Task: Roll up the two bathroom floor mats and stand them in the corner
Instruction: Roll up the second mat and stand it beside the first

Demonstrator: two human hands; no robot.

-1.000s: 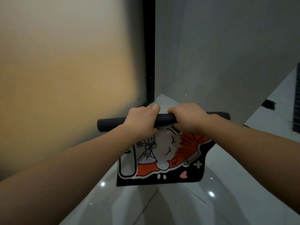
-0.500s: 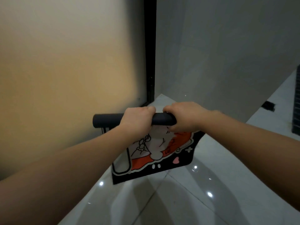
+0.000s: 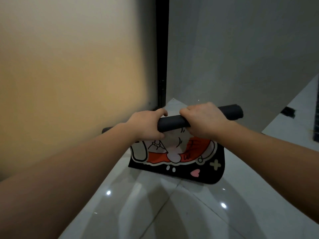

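- Both grips are closed round the roll: the left grip [image 3: 146, 125] and the right grip [image 3: 205, 119] sit side by side near its middle, fingers curled over the top, with a short gap of roll between them.
- The mat [image 3: 172, 123] is held up in the air in front of the corner [image 3: 164, 105], above the floor [image 3: 155, 204]. The rolled part is a dark tube lying roughly level, its right end the farther one.
- The unrolled part hangs below the roll, printed side towards me, curving a little at its right edge. I cannot tell whether its lower edge touches the floor.
- It looks light and limp to me: it drapes freely and takes no visible strain to hold up.
- The dark outer backing looks matte and rubbery, so I'd expect it to hold well against skin rather than slip.
- A soft roll like this will likely loosen if let go, so the best hold is right round the tube, over the loose edge.
- Both ends stick out unsupported; spreading the grips wider should keep the roll even.
- No second mat is in view.
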